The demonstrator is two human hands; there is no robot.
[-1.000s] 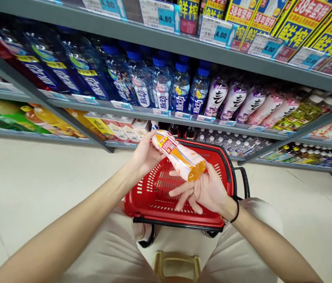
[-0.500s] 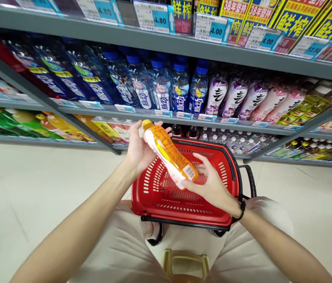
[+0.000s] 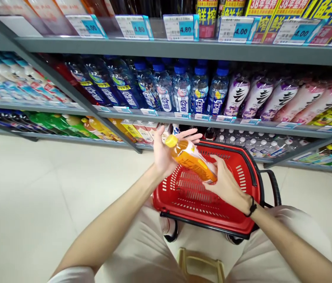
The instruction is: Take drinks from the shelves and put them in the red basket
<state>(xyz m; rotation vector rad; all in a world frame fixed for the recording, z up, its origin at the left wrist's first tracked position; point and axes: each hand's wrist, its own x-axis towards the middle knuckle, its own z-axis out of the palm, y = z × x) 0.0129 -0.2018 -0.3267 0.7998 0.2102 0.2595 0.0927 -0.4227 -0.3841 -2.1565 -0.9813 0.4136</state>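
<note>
An orange bottle [image 3: 195, 163] with a yellow cap [image 3: 171, 141] was held at a slant above a red basket [image 3: 161, 200], its cap pointed toward the left and its base toward the right. The base was clasped by the right hand [image 3: 229, 181], whose thumb and fingers [image 3: 219, 163] were clamped on either side of it. The cap end was backed by the palm of the left hand [image 3: 162, 157], its fingers spread apart. A black band [image 3: 252, 207] was worn on the right wrist. The basket, fitted with a black handle [image 3: 272, 184], was placed before the person's legs. Beyond it, a shelf [image 3: 171, 50] was hung with price tags [image 3: 181, 27]; below that, blue-capped bottles [image 3: 181, 92] and purple-and-white bottles [image 3: 257, 96] were lined up.
</note>
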